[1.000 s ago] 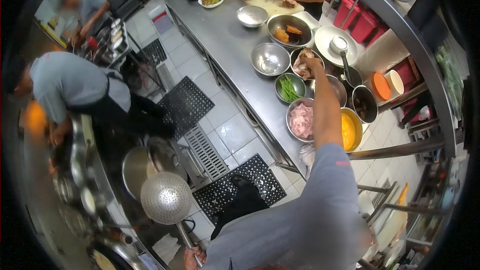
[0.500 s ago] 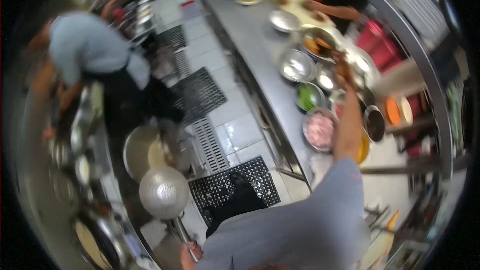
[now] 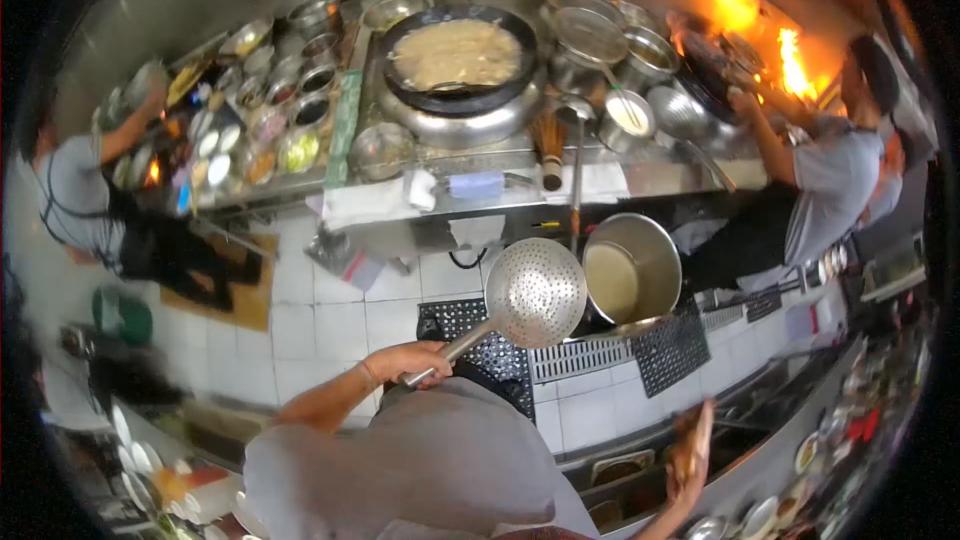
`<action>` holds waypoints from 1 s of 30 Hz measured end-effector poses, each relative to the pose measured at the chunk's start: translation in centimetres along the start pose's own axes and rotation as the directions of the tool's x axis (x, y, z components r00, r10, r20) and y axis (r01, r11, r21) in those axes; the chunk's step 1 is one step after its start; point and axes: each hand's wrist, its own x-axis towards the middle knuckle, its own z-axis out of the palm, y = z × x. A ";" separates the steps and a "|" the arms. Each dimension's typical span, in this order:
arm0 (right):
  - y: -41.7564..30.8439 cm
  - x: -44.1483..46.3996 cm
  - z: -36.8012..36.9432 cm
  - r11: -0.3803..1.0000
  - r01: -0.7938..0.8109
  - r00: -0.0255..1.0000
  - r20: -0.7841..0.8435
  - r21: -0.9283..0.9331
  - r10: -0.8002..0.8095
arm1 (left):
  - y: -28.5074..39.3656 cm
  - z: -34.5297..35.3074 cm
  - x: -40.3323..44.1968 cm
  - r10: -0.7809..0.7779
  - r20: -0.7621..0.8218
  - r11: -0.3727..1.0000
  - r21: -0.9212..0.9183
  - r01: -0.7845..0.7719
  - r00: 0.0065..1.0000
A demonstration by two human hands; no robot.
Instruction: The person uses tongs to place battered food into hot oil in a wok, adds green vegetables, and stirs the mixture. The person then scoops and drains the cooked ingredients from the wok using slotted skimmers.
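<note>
I see a round metal skimmer (image 3: 536,292), silvery grey and pierced all over with small holes, with a bright sheen across the middle of its bowl. Its straight metal handle slants down to the left, where my left grip (image 3: 425,364) wraps around it near the end. The bowl hangs above the floor, its right edge overlapping the rim of a deep pot (image 3: 655,275) in my view; I can't tell whether they touch. Blur hides whether my right grip (image 3: 690,452) carries anything.
</note>
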 end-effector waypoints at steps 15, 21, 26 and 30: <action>-20.5 22.0 62.6 0.537 0.689 0.533 0.843 -0.487 0.080 | -11.2 -10.8 -9.9 0.120 -0.276 0.952 -0.240 -0.190 0.954; -15.1 25.1 80.3 -0.148 0.907 0.354 0.905 -0.393 -0.235 | -13.8 -10.8 -11.5 0.112 -0.432 0.888 -0.361 -0.286 0.895; -7.7 25.2 85.9 -0.346 0.858 0.222 0.881 -0.380 -0.418 | -14.3 -11.0 -12.2 0.082 -0.496 0.881 -0.369 -0.295 0.864; -5.4 30.2 87.2 -0.241 0.970 -0.062 0.919 -0.036 -0.388 | -14.8 -11.3 -12.2 0.143 -0.418 0.804 -0.480 -0.352 0.897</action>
